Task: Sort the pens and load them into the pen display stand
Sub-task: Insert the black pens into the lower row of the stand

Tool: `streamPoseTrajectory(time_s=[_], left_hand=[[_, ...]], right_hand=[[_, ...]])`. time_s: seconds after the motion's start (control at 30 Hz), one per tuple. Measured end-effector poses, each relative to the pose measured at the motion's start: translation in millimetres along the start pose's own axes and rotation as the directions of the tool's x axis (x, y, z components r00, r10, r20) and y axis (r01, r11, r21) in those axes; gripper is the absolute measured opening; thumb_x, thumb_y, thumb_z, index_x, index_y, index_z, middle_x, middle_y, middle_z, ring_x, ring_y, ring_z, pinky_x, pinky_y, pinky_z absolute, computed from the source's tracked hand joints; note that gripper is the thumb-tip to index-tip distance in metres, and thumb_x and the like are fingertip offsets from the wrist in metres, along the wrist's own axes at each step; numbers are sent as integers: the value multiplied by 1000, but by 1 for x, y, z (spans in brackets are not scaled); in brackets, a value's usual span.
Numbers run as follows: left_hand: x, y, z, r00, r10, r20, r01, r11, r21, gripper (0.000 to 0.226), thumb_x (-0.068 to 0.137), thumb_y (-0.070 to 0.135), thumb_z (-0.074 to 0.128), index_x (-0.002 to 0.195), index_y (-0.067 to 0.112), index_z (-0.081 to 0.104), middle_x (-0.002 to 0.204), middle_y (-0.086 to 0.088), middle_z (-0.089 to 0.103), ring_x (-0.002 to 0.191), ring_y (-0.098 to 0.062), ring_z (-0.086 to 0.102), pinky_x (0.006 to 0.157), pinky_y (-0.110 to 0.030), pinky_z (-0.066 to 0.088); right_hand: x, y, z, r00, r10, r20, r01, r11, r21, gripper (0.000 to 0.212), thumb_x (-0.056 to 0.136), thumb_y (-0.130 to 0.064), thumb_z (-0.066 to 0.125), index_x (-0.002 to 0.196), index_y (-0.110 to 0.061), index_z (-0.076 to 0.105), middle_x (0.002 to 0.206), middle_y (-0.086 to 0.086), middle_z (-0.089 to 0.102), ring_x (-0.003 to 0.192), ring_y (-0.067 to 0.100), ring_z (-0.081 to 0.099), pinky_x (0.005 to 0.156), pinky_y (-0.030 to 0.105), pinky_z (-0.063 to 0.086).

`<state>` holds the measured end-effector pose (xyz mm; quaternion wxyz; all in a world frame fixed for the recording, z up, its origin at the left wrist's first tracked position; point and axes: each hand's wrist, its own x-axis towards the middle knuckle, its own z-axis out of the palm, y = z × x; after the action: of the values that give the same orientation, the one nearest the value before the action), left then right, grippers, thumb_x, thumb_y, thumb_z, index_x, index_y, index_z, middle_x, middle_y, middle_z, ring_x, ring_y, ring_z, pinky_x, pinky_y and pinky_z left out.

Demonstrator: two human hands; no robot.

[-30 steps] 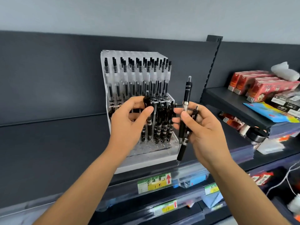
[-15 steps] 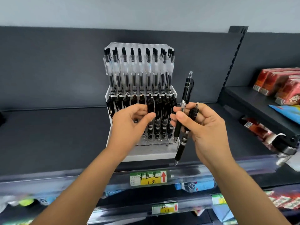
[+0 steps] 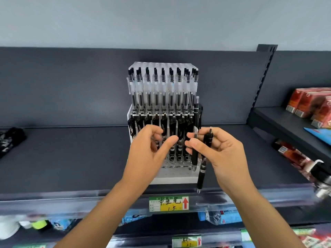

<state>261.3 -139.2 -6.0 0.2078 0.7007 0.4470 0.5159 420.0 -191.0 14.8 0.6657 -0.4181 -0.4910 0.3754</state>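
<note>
A clear tiered pen display stand (image 3: 174,177) sits on the dark shelf, its upper row full of clear-barrelled pens (image 3: 162,90) and its lower row full of black pens (image 3: 172,129). My right hand (image 3: 219,151) holds two black pens in front of the stand's right side: one upright pen (image 3: 195,133) pinched between thumb and fingers, and a second pen (image 3: 203,165) lower in the same grip, tip down. My left hand (image 3: 152,151) hovers before the lower row with fingers loosely curved and nothing in it.
The dark shelf (image 3: 71,158) extends left, with a dark object (image 3: 10,140) at its far left. A price label (image 3: 169,204) hangs on the shelf's front rail. Red boxes (image 3: 311,102) lie on a shelf at right. Packaged goods fill the lower shelves.
My left hand has come off the lower-row pens and opened slightly. My right hand has lowered the upright pen a little, closer to the stand's right edge. The view has shifted left.
</note>
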Motion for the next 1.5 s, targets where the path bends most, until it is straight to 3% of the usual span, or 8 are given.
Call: streamPoseTrajectory(time_s=[0.4,0.53,0.63,0.73,0.83,1.0,1.3,1.5], left_hand=[[1,39,-13,988,116,102,-80,949,-306,13,78,22,76,87,29,69,77,14,68,70,-1,62,64,-13,49],[0,35,-12,993,102,67,-74,940,-333,11,84,16,70,86,27,68,77,12,69,73,-1,64,67,-12,48],[2,31,-12,997,73,7,-66,939,-338,16,91,14,63,106,19,66,91,9,71,88,-3,66,77,-14,50],[8,26,-18,998,48,-35,-56,945,-322,27,95,10,55,119,21,52,102,13,71,93,-6,66,76,-21,53],[14,25,-23,997,37,-75,-61,937,-345,23,91,4,59,107,21,58,98,10,71,93,-7,66,78,-21,53],[22,21,-25,999,-26,-45,7,924,-382,25,89,10,65,111,21,67,100,5,71,92,-9,68,83,-21,54],[19,7,-14,996,-84,1,80,944,-320,27,88,15,67,115,21,66,103,-5,67,88,-16,69,87,-44,55],[20,5,-13,996,-84,-9,77,946,-315,29,89,12,66,115,25,66,99,-1,69,89,-16,69,88,-43,56]], right_hand=[[-1,11,14,985,-48,163,58,997,-54,22,73,-6,74,94,-4,69,89,15,74,87,32,71,79,40,59],[1,13,17,988,-108,111,121,986,-116,15,73,-13,73,87,-12,68,82,5,74,79,17,71,74,29,57],[2,14,17,986,-165,-30,161,981,-106,11,87,-18,62,84,-9,57,67,8,67,66,23,70,63,31,58],[1,14,14,967,-215,-136,192,968,-163,26,99,-36,43,81,-18,47,53,0,42,41,16,43,40,25,39],[3,13,12,971,-180,-158,175,983,-50,26,96,-37,33,84,-24,51,61,-2,37,47,13,27,42,23,23],[5,9,9,981,-163,-107,172,983,71,32,90,-24,33,101,-13,62,73,-4,49,56,13,37,54,26,36],[0,6,0,978,-197,-68,186,972,-146,15,98,-23,45,102,-18,59,70,-5,57,70,12,59,70,18,47],[-7,-2,0,974,-226,-8,223,965,-137,16,88,-30,54,103,-23,58,76,3,64,66,19,63,69,34,57]])
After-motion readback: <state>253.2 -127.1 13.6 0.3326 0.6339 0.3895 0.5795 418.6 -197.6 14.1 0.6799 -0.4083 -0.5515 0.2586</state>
